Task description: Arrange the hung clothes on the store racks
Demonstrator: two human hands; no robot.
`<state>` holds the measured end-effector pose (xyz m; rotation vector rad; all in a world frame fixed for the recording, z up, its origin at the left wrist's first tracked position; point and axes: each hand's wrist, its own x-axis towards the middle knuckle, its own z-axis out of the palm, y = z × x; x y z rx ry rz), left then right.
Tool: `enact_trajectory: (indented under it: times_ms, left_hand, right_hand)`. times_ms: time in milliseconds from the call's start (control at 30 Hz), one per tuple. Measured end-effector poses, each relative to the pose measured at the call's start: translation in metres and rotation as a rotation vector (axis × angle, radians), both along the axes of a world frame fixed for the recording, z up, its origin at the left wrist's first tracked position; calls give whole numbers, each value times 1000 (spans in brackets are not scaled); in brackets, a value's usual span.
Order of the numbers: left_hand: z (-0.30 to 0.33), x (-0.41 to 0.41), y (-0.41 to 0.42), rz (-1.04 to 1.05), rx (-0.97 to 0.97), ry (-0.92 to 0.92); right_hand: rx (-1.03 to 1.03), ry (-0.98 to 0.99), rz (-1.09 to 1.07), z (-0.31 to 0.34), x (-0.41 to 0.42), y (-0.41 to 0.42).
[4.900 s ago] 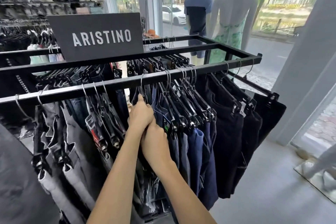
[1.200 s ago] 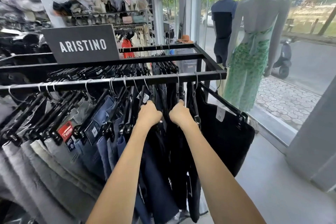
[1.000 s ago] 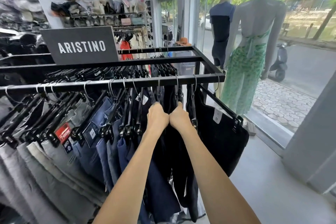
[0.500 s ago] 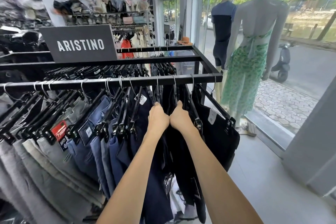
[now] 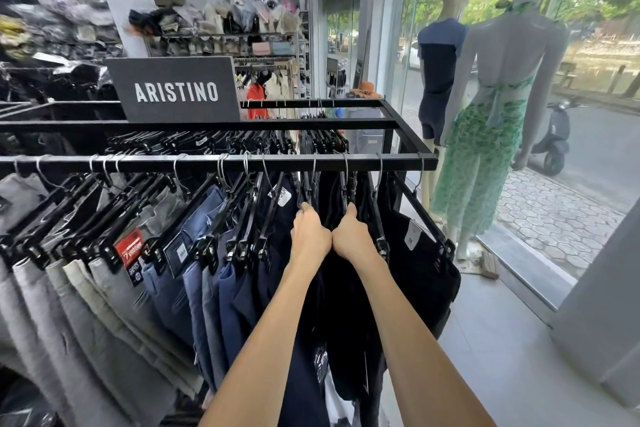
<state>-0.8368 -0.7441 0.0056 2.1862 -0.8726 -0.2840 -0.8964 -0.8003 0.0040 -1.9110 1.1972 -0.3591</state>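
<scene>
A black metal rack (image 5: 408,163) carries trousers on black clip hangers: grey ones (image 5: 79,305) at the left, blue jeans (image 5: 207,291) in the middle, dark navy and black ones (image 5: 422,274) at the right end. My left hand (image 5: 309,236) is closed on a dark hanger among the navy trousers. My right hand (image 5: 353,239) touches it knuckle to knuckle and grips the neighbouring black hanger. Both hands sit just below the front rail.
A black ARISTINO sign (image 5: 173,90) stands on the rack's middle bar. Two mannequins (image 5: 495,107) stand at the glass shopfront on the right, with grey floor (image 5: 502,357) between rack and window. Shelves of bags and caps (image 5: 225,31) fill the back wall.
My hands came together from a small gap and stay pressed side by side on the dark hangers near the rack's right end. The view shifted slightly.
</scene>
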Motion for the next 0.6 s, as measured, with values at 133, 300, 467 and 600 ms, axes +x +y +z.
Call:
enact_trajectory:
  times_ms: [133, 300, 467, 600]
  left_hand:
    - [1, 4, 1, -12, 10, -15]
    - [3, 7, -1, -36, 8, -16]
    - [6, 11, 4, -66, 11, -51]
    - [3, 17, 7, -98, 36, -60]
  right_hand:
    - [-1, -5, -8, -1, 5, 1]
    - [-10, -4, -27, -4, 7, 0]
    - [-12, -12, -38, -2, 12, 5]
    - [-30, -1, -41, -3, 16, 9]
